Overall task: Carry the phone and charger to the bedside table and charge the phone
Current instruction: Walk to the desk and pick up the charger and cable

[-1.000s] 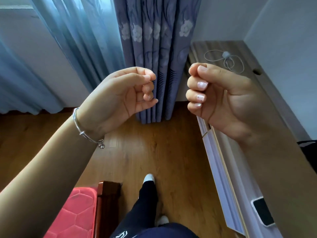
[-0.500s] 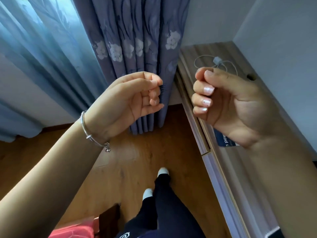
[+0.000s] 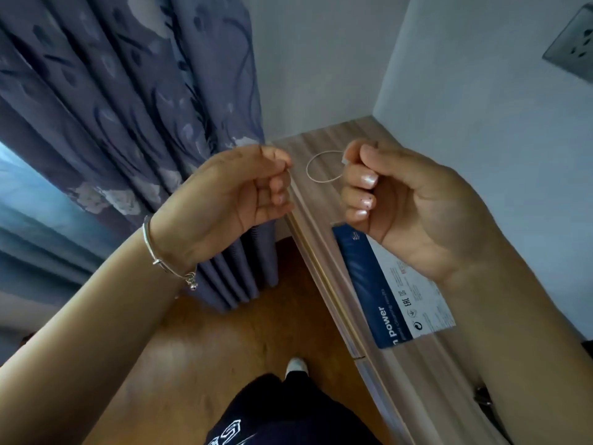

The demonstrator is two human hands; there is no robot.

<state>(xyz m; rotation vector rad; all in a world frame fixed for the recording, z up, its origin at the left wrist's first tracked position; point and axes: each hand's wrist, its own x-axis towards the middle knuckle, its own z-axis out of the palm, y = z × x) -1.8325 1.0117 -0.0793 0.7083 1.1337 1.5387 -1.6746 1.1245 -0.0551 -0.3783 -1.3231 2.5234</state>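
Both your hands, left hand [image 3: 237, 194] and right hand [image 3: 398, 200], are curled closed, empty, above the desk [image 3: 414, 374]; charger cable [image 3: 316, 170] lies on it.

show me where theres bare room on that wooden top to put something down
Bare wood on the desk top runs from the blue and white box toward the camera, along the front edge. A smaller free patch lies in the far corner behind the white cable loop. The middle is crowded: cable, box, and the right hand hovering over it.
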